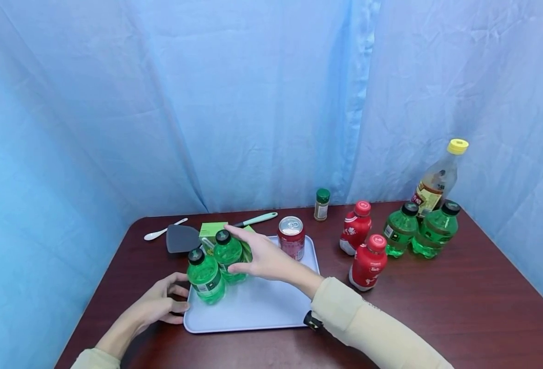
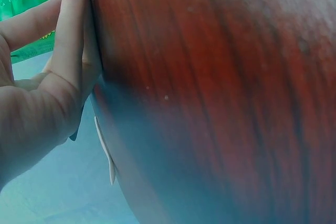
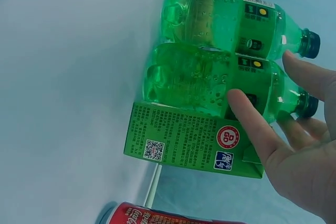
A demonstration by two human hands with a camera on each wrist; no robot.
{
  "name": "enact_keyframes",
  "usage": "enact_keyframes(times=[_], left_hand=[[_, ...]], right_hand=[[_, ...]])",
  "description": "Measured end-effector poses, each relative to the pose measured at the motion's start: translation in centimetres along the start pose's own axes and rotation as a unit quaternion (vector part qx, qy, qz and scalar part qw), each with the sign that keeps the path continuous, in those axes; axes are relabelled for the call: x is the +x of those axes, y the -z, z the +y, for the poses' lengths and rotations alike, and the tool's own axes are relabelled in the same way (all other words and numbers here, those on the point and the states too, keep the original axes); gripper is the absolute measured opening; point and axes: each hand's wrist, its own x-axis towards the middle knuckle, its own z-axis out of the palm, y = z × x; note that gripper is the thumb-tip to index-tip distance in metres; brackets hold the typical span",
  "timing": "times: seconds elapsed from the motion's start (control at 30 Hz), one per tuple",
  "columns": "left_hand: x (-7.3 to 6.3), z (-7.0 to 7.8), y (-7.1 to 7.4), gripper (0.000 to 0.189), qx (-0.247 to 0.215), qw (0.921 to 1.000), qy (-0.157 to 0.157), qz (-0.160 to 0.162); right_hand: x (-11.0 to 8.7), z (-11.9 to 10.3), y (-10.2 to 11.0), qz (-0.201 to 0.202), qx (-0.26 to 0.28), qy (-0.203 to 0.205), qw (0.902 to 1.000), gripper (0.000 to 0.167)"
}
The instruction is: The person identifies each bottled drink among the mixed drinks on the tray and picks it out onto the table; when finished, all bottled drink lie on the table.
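Note:
Two green soda bottles [image 1: 205, 279] with black caps stand side by side on the left part of a pale tray [image 1: 271, 305]. My right hand [image 1: 264, 253] is at the inner bottle [image 3: 191, 80], thumb along its label side and other fingers behind it near the cap. Its index finger extends straight. At the tray's left edge, my left hand [image 1: 158, 302] rests with loosely bent fingers, their tips right at the rim and near the outer bottle. A green printed box [image 3: 191, 140] stands close behind the bottles. A red soda can [image 1: 292, 238] stands at the tray's back right.
Behind the tray lie a dark spatula [image 1: 183, 239] with a pale green handle [image 1: 261, 219] near it, and a white spoon [image 1: 163, 231]. A green-capped spice jar [image 1: 321, 205], two red bottles [image 1: 368, 262], two more green bottles [image 1: 435, 230] and a yellow-capped bottle [image 1: 439, 179] stand rightward.

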Motion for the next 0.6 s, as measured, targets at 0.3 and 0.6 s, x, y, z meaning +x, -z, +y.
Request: enact_keyframes(times=[0.3,0.6], left_hand=[[0.05,0.04,-0.02,0.069,0.001,1.0000,0.002,0.001],[-0.01,0.00,0.01,0.068,0.000,1.0000,0.000,0.001]], right_hand=[[-0.25,0.08,0.08,0.011,-0.011,0.018,0.9997,0.086],[-0.34,-0.32,0.08,0.005,-0.023,-0.006,0.9997,0.069]])
